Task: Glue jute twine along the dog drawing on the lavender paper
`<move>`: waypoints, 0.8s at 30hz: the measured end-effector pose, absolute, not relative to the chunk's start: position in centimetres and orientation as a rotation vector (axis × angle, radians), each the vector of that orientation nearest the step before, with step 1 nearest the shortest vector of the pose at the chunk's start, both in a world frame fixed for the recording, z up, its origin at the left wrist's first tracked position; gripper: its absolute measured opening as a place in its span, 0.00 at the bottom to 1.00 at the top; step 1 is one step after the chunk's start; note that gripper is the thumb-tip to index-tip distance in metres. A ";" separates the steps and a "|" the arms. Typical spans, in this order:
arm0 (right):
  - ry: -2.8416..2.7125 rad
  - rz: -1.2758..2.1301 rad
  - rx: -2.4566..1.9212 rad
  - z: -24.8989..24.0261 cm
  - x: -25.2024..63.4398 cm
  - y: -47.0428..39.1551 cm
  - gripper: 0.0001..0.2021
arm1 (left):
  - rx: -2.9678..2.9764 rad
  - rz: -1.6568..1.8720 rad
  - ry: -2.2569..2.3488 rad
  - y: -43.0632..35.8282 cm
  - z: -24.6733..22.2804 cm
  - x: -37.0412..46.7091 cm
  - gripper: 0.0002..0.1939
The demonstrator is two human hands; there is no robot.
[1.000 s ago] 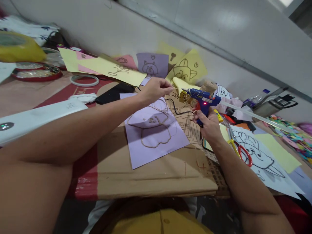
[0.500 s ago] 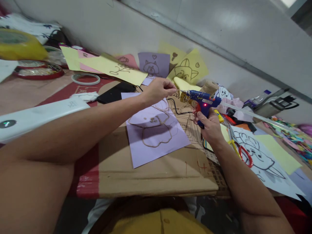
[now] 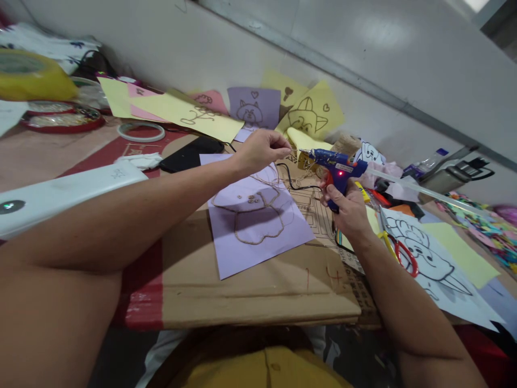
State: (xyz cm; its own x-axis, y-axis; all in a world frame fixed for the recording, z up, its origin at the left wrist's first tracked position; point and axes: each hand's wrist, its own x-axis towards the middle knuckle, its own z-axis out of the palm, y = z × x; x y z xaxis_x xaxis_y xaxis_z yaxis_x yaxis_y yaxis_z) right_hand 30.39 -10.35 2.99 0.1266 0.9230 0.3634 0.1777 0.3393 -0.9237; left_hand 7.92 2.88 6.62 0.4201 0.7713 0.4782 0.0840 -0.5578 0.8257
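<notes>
My right hand [image 3: 350, 210] is wrapped round the handle of a blue hot glue gun [image 3: 341, 164], its red light lit and a long clear glue stick [image 3: 420, 188] sticking out of the back. The nozzle points left, toward the pinched fingertips of my left hand [image 3: 266, 148]. Between those fingers runs a thin strand of twine [image 3: 294, 150], its end close to the nozzle; whether they touch I cannot tell. Below lies a purple sheet [image 3: 238, 261] with an outline in twine [image 3: 258, 242] forming a figure. Loose twine loops over the sheet's upper part.
Cardboard [image 3: 250, 302] covers the table under the sheet. On the right lie scissors [image 3: 406, 257], a dog drawing [image 3: 428, 253] and a grey bottle [image 3: 448, 175]. A white device [image 3: 72, 194], a black phone-like slab [image 3: 191, 153] and a tape roll [image 3: 141, 131] lie left. Drawings lean against the wall.
Both hands, the glue gun and the twine hold nearly the same position. The whole view has shifted very slightly.
</notes>
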 end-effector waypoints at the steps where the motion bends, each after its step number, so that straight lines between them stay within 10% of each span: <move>1: -1.351 0.755 -1.116 3.0 30.4 -10.3 0.15 | 1.931 1.168 0.723 2.9 6.6 7.9 0.03; 24: -1.250 0.812 -1.077 3.5 29.6 -10.5 0.16 | 1.963 1.169 0.732 3.0 6.7 7.8 0.05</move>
